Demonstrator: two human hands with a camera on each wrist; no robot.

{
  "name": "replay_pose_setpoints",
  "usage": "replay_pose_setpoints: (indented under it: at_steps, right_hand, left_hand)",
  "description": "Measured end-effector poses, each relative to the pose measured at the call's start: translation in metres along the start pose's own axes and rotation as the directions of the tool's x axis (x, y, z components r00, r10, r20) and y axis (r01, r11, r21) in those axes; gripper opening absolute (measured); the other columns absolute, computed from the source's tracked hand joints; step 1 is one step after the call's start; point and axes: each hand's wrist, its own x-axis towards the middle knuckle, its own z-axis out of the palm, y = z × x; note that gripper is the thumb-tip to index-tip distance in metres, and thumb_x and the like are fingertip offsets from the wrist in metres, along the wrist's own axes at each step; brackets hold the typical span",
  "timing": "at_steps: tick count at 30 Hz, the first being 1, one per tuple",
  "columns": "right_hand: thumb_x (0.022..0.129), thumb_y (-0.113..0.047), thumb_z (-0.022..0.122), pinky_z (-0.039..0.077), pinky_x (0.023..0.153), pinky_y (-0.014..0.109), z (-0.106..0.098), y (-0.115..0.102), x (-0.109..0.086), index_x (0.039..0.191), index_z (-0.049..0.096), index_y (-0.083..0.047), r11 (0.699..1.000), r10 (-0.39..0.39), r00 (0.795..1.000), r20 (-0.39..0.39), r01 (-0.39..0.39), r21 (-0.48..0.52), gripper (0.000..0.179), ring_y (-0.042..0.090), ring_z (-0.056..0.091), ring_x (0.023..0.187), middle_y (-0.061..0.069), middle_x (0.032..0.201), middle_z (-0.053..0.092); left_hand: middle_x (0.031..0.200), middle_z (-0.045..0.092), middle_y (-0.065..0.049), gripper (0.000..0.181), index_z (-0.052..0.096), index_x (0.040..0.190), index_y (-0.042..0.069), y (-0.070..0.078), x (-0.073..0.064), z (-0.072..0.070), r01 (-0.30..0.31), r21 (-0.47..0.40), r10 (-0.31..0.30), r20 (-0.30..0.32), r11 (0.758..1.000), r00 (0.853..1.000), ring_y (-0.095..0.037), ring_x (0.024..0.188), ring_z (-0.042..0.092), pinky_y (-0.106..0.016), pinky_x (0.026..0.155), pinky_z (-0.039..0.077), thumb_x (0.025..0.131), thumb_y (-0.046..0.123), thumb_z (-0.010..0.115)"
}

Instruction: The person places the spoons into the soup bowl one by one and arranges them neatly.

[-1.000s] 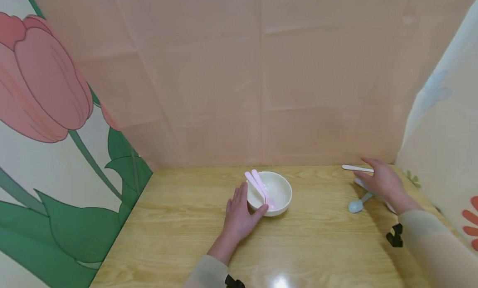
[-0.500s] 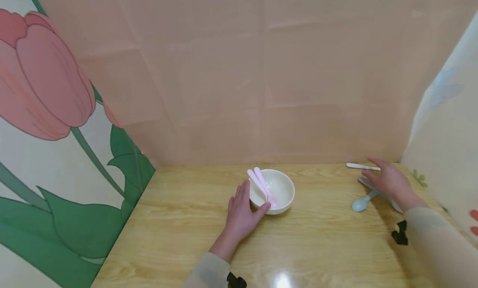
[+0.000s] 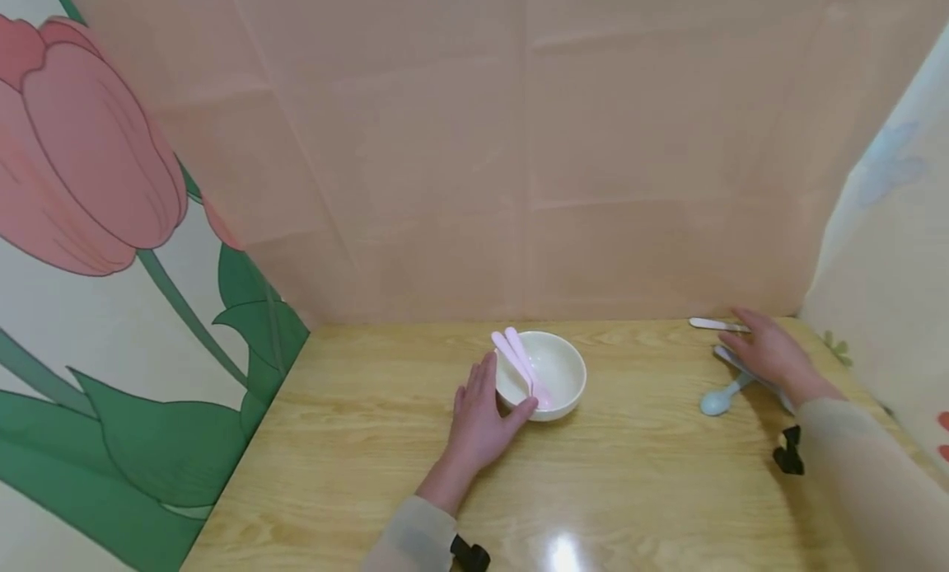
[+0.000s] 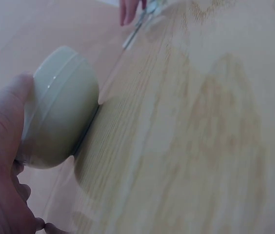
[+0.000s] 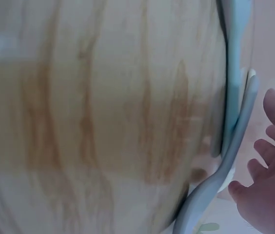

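A white bowl [image 3: 567, 372] sits mid-table, with two pink spoons [image 3: 516, 363] leaning inside, their handles past the far left rim. My left hand [image 3: 474, 424] holds the bowl by its near left side, thumb at the rim and fingers along the wall. Over at the right back, my right hand [image 3: 774, 353] is spread above a small pile of utensils. A light blue spoon [image 3: 716, 403] and a greyish-lilac handle [image 3: 731, 358] cross beneath it. Just beyond its fingertips lies a white handle [image 3: 709, 323], the far end hidden behind the hand. In the right wrist view those fingers appear parted, beside the greyish-blue utensil [image 5: 215, 180].
The wood-grain table [image 3: 356, 440] ends at a pinkish cloth backdrop [image 3: 415, 185]. A tulip-printed panel [image 3: 96, 152] closes the left side, and a pale printed panel [image 3: 890, 283] stands close beside the right hand.
The head view has shifted slightly. The right hand's thumb and index finger are a little closer together over the utensils. My left hand stays at the bowl, and the utensils lie as before.
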Motion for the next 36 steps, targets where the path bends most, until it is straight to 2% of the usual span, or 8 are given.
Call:
replay_pose_setpoints:
  at_steps: [8,14,24,31,36]
  right_hand:
    - [0.119,-0.032,0.050,0.028,0.111,0.085,0.007,0.014,0.004,0.160,0.032,0.020,0.997,-0.015,1.000,0.026,0.017,-0.080,0.068,0.078,0.028,0.138,0.052,0.158,0.030]
    - [0.120,-0.041,0.042,0.023,0.112,0.087,0.003,0.013,0.004,0.159,0.030,0.021,0.991,0.014,0.995,0.099,-0.001,-0.134,0.074,0.080,0.022,0.140,0.051,0.159,0.028]
    - [0.120,-0.046,0.039,0.022,0.114,0.087,0.002,0.003,0.001,0.154,0.042,0.017,0.986,0.016,0.985,0.169,0.013,-0.167,0.071,0.078,0.019,0.144,0.048,0.158,0.033]
    - [0.120,-0.043,0.040,0.020,0.120,0.081,0.007,-0.005,0.002,0.155,0.043,0.019,0.984,-0.007,0.984,0.180,0.039,-0.176,0.071,0.072,0.024,0.147,0.047,0.160,0.034]
    - [0.120,-0.043,0.042,0.020,0.122,0.078,0.012,-0.019,0.001,0.155,0.044,0.019,0.985,-0.021,0.984,0.178,0.052,-0.166,0.072,0.070,0.026,0.149,0.046,0.160,0.035]
  left_hand:
    - [0.184,0.019,-0.007,0.112,0.013,0.179,0.014,0.001,0.000,-0.001,0.006,-0.003,-0.006,0.008,1.000,1.000,-0.037,0.168,0.017,-0.067,0.132,0.016,0.100,0.080,0.058]
    - [0.184,0.018,-0.008,0.112,0.013,0.179,0.013,0.002,0.000,-0.003,0.013,0.006,-0.013,0.018,1.000,1.000,-0.036,0.169,0.016,-0.066,0.132,0.015,0.100,0.079,0.058]
    - [0.184,0.018,-0.007,0.112,0.012,0.179,0.013,0.001,0.000,-0.003,0.016,-0.009,-0.015,0.026,1.000,1.000,-0.035,0.169,0.015,-0.064,0.133,0.014,0.101,0.078,0.059]
    - [0.184,0.017,-0.008,0.112,0.013,0.179,0.013,0.002,0.000,-0.003,0.017,-0.004,-0.017,0.026,1.000,1.000,-0.035,0.169,0.015,-0.065,0.133,0.014,0.101,0.078,0.059]
    - [0.184,0.019,-0.010,0.111,0.012,0.179,0.013,0.002,0.000,-0.003,0.016,-0.008,-0.016,0.025,1.000,1.000,-0.036,0.169,0.015,-0.064,0.133,0.014,0.101,0.078,0.059]
